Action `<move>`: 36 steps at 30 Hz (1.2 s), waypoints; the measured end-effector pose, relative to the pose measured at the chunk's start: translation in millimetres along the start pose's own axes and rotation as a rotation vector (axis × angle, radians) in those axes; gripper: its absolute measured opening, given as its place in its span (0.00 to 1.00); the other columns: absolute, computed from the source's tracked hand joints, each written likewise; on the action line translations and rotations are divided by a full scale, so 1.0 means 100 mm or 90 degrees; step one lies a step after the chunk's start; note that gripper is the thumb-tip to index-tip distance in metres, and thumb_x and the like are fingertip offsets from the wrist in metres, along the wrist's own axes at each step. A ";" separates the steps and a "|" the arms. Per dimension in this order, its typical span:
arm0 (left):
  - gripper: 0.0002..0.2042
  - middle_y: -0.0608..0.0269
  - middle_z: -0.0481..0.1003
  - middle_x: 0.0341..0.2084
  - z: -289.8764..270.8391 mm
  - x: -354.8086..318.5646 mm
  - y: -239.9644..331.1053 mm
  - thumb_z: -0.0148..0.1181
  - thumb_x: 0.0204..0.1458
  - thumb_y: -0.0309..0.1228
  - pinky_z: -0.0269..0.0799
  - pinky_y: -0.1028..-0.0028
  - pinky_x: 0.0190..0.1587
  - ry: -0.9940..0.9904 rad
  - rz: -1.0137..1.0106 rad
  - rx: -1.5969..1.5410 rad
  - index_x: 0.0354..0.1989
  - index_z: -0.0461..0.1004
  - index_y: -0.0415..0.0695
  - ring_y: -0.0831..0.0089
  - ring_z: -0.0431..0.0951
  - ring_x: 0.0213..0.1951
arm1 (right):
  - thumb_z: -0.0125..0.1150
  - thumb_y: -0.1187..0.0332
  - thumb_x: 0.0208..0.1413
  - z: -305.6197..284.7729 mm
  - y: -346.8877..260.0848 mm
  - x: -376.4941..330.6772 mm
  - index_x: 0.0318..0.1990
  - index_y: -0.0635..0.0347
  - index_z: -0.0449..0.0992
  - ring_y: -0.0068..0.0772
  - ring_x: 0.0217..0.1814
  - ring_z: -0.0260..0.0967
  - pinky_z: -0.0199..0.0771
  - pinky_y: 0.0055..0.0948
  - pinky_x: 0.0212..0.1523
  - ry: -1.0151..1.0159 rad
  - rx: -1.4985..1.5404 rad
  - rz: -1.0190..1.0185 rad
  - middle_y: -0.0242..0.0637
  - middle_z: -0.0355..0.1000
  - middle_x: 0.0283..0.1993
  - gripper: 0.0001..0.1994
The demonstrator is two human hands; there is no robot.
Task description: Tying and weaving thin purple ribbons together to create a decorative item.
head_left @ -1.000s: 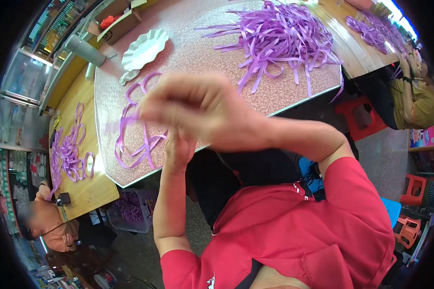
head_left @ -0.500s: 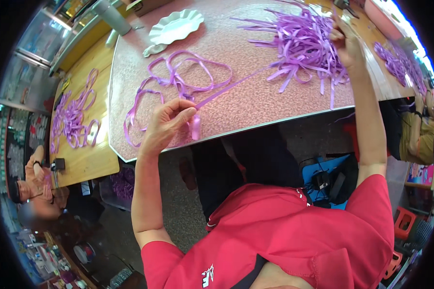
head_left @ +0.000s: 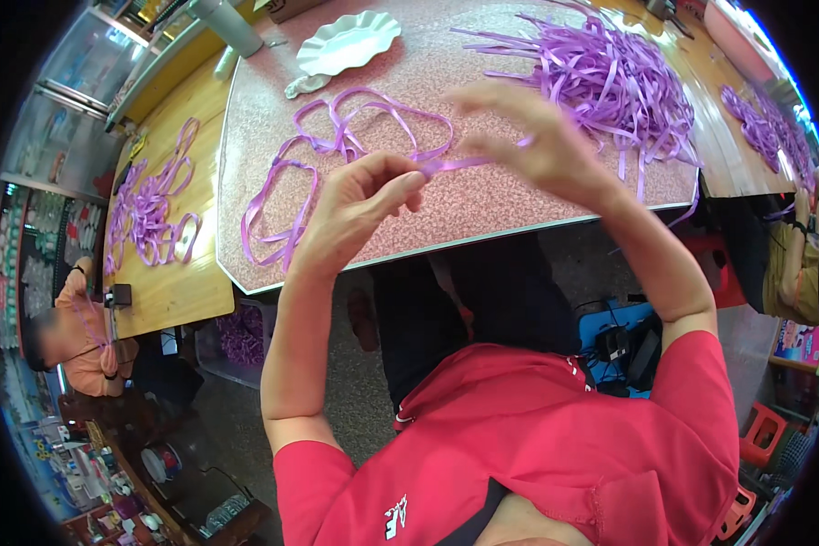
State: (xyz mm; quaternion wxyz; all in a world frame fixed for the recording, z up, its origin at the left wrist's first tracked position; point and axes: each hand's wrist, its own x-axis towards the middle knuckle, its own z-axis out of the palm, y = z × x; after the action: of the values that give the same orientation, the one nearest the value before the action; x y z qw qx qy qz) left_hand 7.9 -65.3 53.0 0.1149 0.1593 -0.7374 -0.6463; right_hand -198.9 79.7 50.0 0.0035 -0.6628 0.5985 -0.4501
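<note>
left hand (head_left: 359,205): raised above the surface, fingers curled shut, pinching one end of a purple ribbon strip (head_left: 453,165) between thumb and fingertips
right hand (head_left: 532,136): raised too, fingers half bent, pinching the other end of the same strip; upper fingers spread loose
purple ribbon strip: short flat length, stretched between both hands, off the surface, over its near middle part
surface (head_left: 482,205): speckled pinkish top with pale edge, rounded corner at near left
looped ribbons (head_left: 337,150): long purple loops lying flat on the surface, left of and beyond the left hand
ribbon pile (head_left: 601,77): big loose heap of cut purple strips, far right on the surface, just beyond the right hand
white dish (head_left: 348,43): scalloped rim, far left part of the surface, apart from the loops
wooden bench (head_left: 168,291): left of the surface, carrying another bunch of purple ribbons (head_left: 150,205)
other person (head_left: 73,337): orange top, low at left beside the bench
red shirt (head_left: 537,446): wearer's own, bottom of view
</note>
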 end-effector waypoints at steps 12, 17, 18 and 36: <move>0.10 0.68 0.75 0.25 -0.17 -0.15 -0.17 0.63 0.59 0.33 0.71 0.79 0.34 -0.012 -0.069 -0.133 0.39 0.76 0.38 0.82 0.74 0.28 | 0.63 0.69 0.60 0.03 -0.09 -0.07 0.42 0.63 0.81 0.16 0.31 0.71 0.72 0.19 0.30 -0.193 0.304 0.307 0.31 0.77 0.32 0.08; 0.10 0.67 0.76 0.24 -0.09 -0.13 -0.15 0.61 0.60 0.35 0.69 0.80 0.33 -0.030 -0.059 -0.095 0.37 0.76 0.40 0.81 0.74 0.28 | 0.65 0.68 0.59 0.21 -0.19 -0.02 0.51 0.63 0.77 0.19 0.42 0.73 0.75 0.20 0.41 -0.186 0.334 0.279 0.33 0.77 0.39 0.15; 0.10 0.68 0.75 0.24 -0.07 -0.12 -0.15 0.61 0.60 0.35 0.69 0.80 0.32 -0.039 -0.051 -0.083 0.37 0.76 0.39 0.82 0.74 0.28 | 0.65 0.68 0.59 0.25 -0.23 0.00 0.51 0.63 0.77 0.19 0.42 0.73 0.75 0.20 0.41 -0.187 0.334 0.280 0.33 0.77 0.39 0.15; 0.14 0.66 0.75 0.32 0.04 -0.01 -0.24 0.46 0.68 0.41 0.70 0.79 0.35 0.066 0.075 -0.017 0.44 0.70 0.42 0.79 0.76 0.32 | 0.68 0.74 0.54 0.34 -0.23 -0.06 0.36 0.64 0.82 0.20 0.32 0.69 0.67 0.22 0.32 -0.029 0.277 0.204 0.34 0.73 0.31 0.05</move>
State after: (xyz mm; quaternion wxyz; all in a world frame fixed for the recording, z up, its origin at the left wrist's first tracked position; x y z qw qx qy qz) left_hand 9.4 -63.5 28.9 0.1927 0.1472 -0.7296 -0.6394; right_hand -159.3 72.3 38.9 0.2305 -0.5534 0.5843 -0.5469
